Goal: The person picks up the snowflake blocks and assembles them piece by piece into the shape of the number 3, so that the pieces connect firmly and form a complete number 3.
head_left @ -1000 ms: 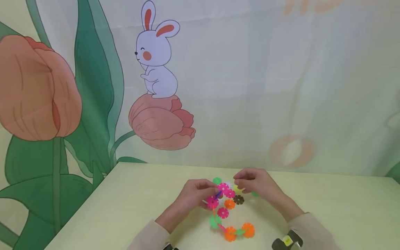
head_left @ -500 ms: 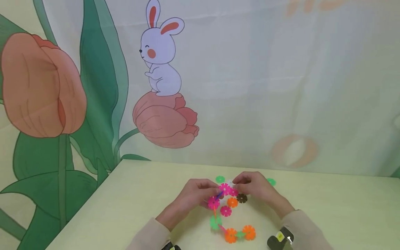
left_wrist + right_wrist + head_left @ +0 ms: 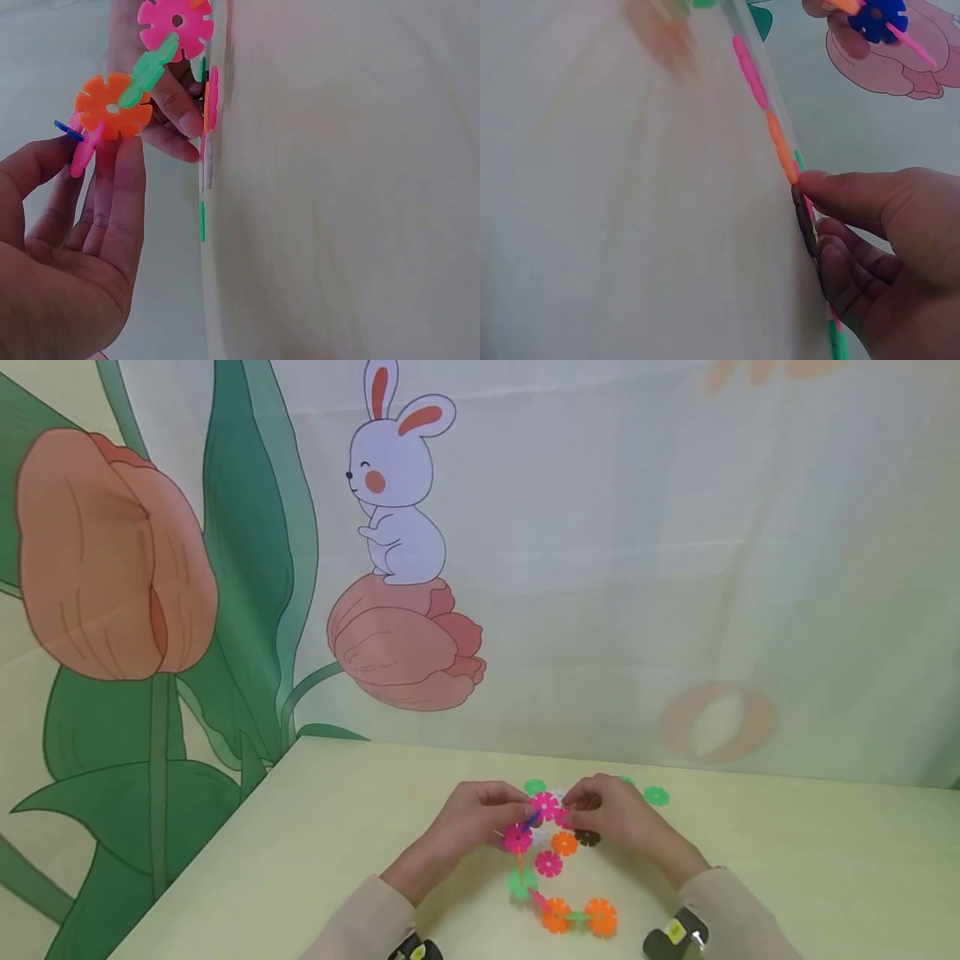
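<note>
My left hand [image 3: 483,818] pinches a chain of interlocking snowflake discs near its blue disc [image 3: 67,130]. The chain hangs in a curve with a pink disc [image 3: 517,837], a green disc [image 3: 522,883] and orange discs at its near end [image 3: 601,917]. My right hand [image 3: 611,810] is down at the table among loose discs, its fingertips at another pink disc [image 3: 564,819]. In the right wrist view, its thumb and fingers are beside a brown disc [image 3: 804,219]; the fingertips partly hide what lies between them.
Loose discs lie flat on the pale table [image 3: 337,860]: orange [image 3: 565,843], pink [image 3: 549,863], green [image 3: 535,787] and another green one [image 3: 656,796] farther right. A printed curtain [image 3: 562,568] with a rabbit and tulips hangs behind the table.
My right hand has moved down and slightly left, from the yellow disc to the pink disc; the yellow disc is out of sight now. My left hand keeps holding the chain.
</note>
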`<state>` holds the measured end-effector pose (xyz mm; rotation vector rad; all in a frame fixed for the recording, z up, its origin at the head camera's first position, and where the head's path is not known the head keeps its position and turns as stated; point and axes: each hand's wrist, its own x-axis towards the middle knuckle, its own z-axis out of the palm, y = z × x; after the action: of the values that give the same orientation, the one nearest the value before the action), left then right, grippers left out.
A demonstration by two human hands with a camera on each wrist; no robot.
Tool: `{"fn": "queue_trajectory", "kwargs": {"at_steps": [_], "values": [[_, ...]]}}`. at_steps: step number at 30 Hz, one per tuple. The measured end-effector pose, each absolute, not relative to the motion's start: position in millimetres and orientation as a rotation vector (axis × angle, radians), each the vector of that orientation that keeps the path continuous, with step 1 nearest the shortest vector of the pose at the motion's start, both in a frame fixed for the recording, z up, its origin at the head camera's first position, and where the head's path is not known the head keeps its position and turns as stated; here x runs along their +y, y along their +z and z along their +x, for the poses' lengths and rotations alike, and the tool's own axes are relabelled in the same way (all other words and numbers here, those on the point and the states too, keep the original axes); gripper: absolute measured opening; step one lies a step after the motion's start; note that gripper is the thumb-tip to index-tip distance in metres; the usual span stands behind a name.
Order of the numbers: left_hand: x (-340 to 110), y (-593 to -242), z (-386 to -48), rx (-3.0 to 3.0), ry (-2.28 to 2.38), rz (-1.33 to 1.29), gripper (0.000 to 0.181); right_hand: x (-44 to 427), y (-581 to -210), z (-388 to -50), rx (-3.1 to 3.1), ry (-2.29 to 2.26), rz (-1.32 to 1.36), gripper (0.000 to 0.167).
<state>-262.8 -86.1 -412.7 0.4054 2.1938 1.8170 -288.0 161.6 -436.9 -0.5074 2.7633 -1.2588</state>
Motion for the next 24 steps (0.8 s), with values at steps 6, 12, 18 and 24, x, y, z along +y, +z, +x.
{"fn": "queue_trajectory", "kwargs": {"at_steps": [6,12,18,24], "values": [[-85.7,-410.6,-262.6,2.213,1.811,0.405,0.021,160.3,-434.5,-288.8,2.770,-1.210,-0.499,0.018],[-85.5,-409.7,-262.2,2.211,1.816,0.404,0.022,158.4,-431.9,-288.0,2.791,-1.150,-0.493,0.019],[-83.6,-410.8,-263.0,2.204,1.827,0.388,0.019,156.1,-431.2,-286.3,2.785,-1.154,-0.491,0.020],[-82.2,-412.6,-260.9,2.177,1.847,0.411,0.018,156.5,-431.4,-282.6,2.762,-1.249,-0.429,0.021]]}}
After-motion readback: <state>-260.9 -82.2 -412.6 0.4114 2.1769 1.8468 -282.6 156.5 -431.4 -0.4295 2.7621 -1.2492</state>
